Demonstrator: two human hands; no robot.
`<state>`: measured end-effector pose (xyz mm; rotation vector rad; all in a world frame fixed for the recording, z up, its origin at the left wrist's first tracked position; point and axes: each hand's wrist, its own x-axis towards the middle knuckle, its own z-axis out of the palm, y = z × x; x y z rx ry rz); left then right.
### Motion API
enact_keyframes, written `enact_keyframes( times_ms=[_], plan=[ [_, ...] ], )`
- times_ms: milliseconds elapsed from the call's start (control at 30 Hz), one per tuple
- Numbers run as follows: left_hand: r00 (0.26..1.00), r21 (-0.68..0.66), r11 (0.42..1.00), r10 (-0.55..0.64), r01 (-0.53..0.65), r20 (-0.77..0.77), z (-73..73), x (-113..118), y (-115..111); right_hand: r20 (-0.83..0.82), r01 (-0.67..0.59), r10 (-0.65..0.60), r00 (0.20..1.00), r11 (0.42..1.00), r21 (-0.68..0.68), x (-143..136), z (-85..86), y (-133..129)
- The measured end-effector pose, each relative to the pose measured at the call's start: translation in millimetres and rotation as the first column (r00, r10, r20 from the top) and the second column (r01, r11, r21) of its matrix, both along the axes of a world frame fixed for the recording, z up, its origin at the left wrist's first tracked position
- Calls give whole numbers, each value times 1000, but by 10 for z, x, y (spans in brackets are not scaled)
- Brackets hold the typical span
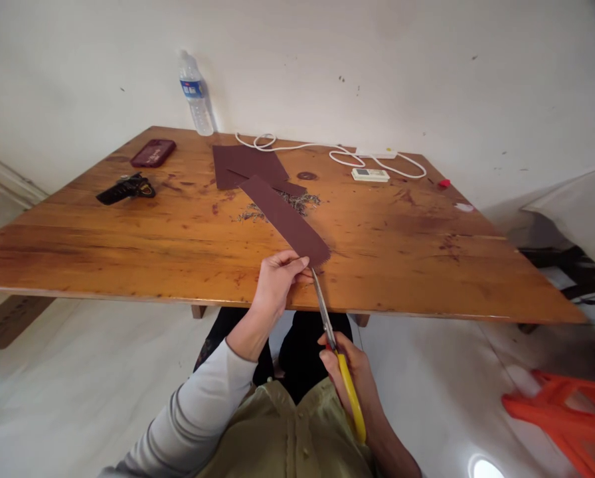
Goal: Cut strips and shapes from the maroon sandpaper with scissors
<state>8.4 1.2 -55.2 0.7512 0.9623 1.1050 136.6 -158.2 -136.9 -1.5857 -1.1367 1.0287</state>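
My left hand (277, 279) pinches the near end of a long maroon strip (285, 216) that looks like sandpaper. The strip slants away to the left over the table, and its near end is rounded with a finely jagged edge. In my right hand (350, 368) is a pair of scissors (350, 392) with yellow handles. Their blades point up and away from me, and the tips meet the strip's edge beside my left fingertips. How far the blades are apart is hard to make out. Larger maroon sheets (245, 162) lie behind the strip, with thin dark slivers (300, 201) scattered around it.
On the wooden table (402, 265) stand or lie a plastic bottle (195, 96), a maroon phone (153, 153), a black strap-like item (127, 188), a white remote (370, 174), a white cable with a power strip (376, 153) and a red scrap (443, 183). An orange stool (561, 405) is at right.
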Motion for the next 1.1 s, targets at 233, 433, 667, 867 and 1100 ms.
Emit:
enact_keyframes(
  times_ms=[233,433,667,867,1100],
  plan=[
    [999,-48,999,-13,15,39,32,-32,36,-138,-67,50,989,991,-117,27,-33,-64],
    [999,-93,995,-38,40,29,17,-54,76,-193,-162,142,971,983,-92,126,-44,-134],
    [997,-142,988,-63,67,38,32,-96,81,-170,-191,170,971,975,-116,240,218,-52],
    [991,-185,974,-128,131,29,55,-123,108,-101,-261,248,963,953,-153,442,425,50],
    [985,-220,960,-170,175,39,60,-129,152,-183,-348,310,933,904,-246,666,529,138]
  ],
)
